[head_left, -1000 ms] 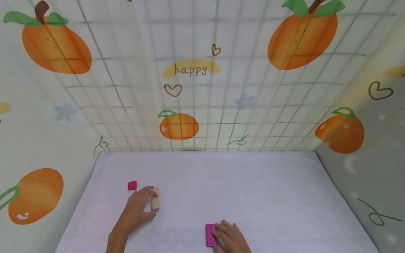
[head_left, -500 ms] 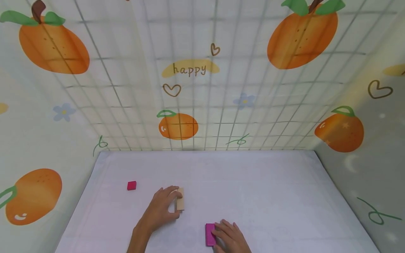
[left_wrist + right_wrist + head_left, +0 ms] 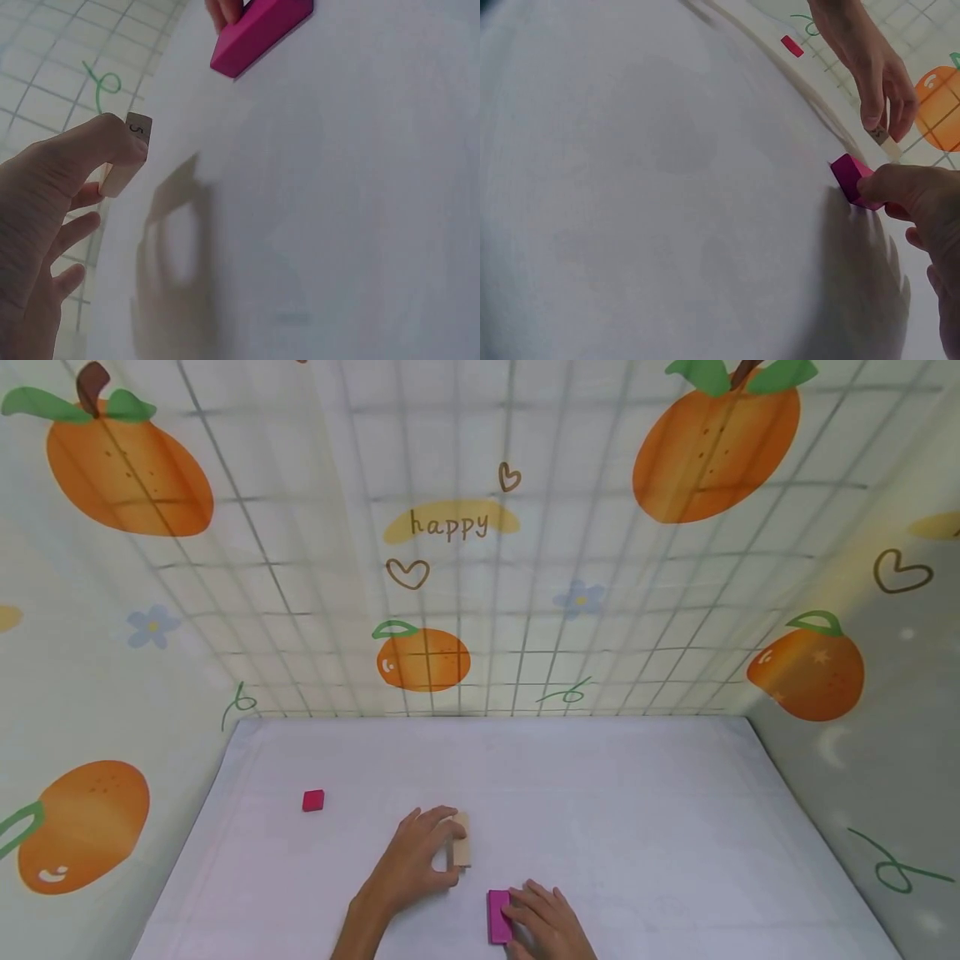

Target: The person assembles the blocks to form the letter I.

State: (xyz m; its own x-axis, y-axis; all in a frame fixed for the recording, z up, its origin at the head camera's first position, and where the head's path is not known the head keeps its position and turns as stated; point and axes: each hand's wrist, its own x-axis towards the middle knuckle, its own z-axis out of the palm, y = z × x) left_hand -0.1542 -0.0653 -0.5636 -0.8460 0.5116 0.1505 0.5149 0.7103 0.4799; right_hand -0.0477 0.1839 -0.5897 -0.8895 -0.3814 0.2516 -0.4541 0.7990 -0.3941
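My left hand (image 3: 420,858) pinches a plain wooden block (image 3: 462,840) between thumb and fingers, with the block's long side pointing away from me. A dark "5" shows on the end of this wooden block (image 3: 135,124) in the left wrist view, and a shadow falls on the table beside it. To the right and nearer to me, my right hand (image 3: 549,920) grips a magenta block (image 3: 498,917), thumb at its near end and fingertips on its right side. The magenta block (image 3: 847,177) sits on the white surface in the right wrist view.
A small red block (image 3: 312,801) lies at the left of the white tabletop (image 3: 637,827). Cloth walls (image 3: 480,560) printed with oranges and a grid stand behind the table and along both sides.
My left hand has carried the wooden block rightward across the table, from near the red block to just beyond the magenta block. My right hand and the magenta block have stayed put.
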